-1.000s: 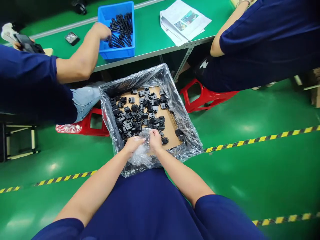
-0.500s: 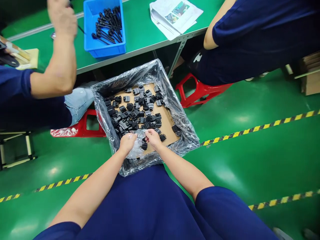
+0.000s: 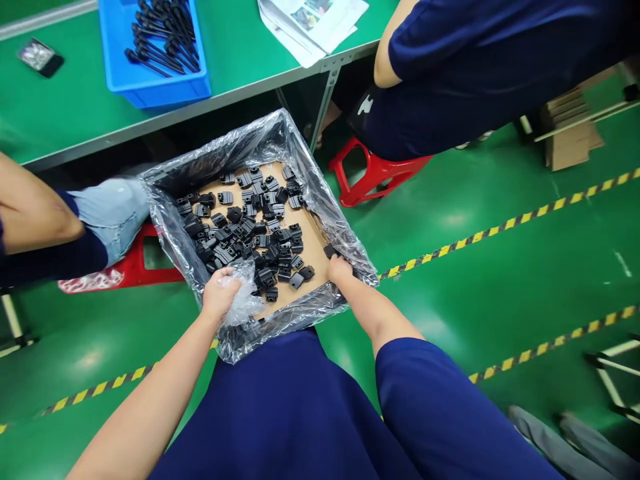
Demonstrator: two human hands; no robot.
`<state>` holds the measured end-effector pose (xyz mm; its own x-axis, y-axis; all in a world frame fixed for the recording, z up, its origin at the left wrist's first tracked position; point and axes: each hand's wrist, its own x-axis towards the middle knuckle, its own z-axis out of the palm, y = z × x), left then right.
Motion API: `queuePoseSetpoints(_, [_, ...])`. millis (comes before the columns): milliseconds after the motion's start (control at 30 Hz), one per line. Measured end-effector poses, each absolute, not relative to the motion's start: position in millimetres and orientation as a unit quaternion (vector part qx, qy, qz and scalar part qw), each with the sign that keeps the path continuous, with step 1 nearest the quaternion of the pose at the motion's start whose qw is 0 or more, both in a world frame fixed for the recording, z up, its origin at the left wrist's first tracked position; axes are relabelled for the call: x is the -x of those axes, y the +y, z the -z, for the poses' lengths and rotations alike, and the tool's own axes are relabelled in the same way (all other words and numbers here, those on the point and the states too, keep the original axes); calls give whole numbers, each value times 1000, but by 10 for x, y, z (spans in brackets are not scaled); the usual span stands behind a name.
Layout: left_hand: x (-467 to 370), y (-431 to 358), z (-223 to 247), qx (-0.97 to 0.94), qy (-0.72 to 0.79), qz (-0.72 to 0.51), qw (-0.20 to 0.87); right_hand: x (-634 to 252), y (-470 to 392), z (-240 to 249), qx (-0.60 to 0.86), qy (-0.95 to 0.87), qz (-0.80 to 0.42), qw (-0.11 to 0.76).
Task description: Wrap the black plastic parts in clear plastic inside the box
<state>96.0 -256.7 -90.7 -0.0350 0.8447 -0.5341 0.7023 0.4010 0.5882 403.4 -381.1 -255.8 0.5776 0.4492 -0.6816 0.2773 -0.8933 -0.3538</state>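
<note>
While the left hand [image 3: 220, 293] clasps a crumpled wad of clear plastic [image 3: 245, 300] at 7 to 8 o'clock in the plastic-lined box [image 3: 290, 323], the right hand [image 3: 341, 268] reaches to the right wall near 4 o'clock (box centre as dial, 12 away from the wearer). Its fingertips meet a black part [image 3: 329, 251]; whether they have closed on it could not be determined.

Loose black parts [image 3: 245, 233] lie jumbled over the cardboard bottom [image 3: 313, 243], densest toward 9 o'clock; one pair sits apart near 5.

Beyond: blue bin [image 3: 160, 87] of black rod-like pieces [image 3: 165, 40] on the green table [image 3: 65, 113] at 11; papers [image 3: 325, 27] at 12 to 1; red stool [image 3: 383, 177] at 2; a co-worker's arm [image 3: 37, 207] at 9 to 10.

Risks (judged): loose liner folds could snag the right fingertips, or the part could slip down against the wall. The wad hides nearby parts, so one could be overlooked; a slack left grip might spill anything wrapped inside, contents unclear.
</note>
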Motion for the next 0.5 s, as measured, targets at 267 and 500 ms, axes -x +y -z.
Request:
queuePoseSetpoints(267, [-903,-2629,990,-550,666,-76,499,-4059,-3560,2774,901,-101,-410,97])
queuePoseSetpoints(500, [-859,-2579,917,-537,663,-93,513,-4069,-3606,2482,895,-157,-391,147])
